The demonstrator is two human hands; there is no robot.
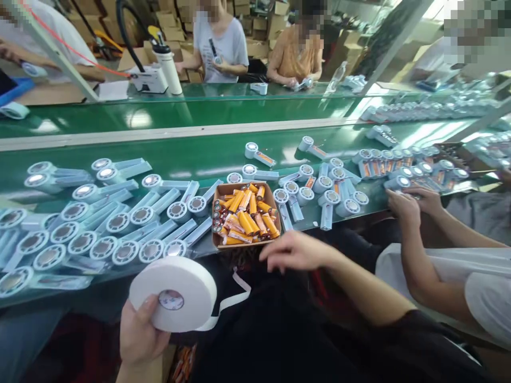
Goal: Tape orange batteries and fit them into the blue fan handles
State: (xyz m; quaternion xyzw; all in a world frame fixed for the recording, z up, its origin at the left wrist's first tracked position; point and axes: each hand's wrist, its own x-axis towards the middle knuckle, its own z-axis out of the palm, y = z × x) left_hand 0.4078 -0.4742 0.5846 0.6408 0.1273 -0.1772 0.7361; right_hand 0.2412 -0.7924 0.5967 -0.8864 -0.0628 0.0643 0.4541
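Note:
My left hand (141, 330) grips a large roll of white tape (191, 298), with the thumb at its core and the fingers behind it. A loose strip hangs off the roll and curls up toward the table edge. Just past the table's front edge, my right hand (293, 251) hovers at the near right corner of a cardboard box (239, 246). Its fingers are bent slightly and apart, with nothing seen in them. Orange batteries (248, 219) fill that box in a loose heap. Light-blue handheld fan shells (141, 215) lie on both sides of it.
A green conveyor belt (191, 151) runs across behind the shells. To the right, a co-worker's hands (407, 205) handle a fan shell beside rows of more shells. Other people sit across the line, near a white bottle (170, 72). More batteries (183, 363) lie low by my left arm.

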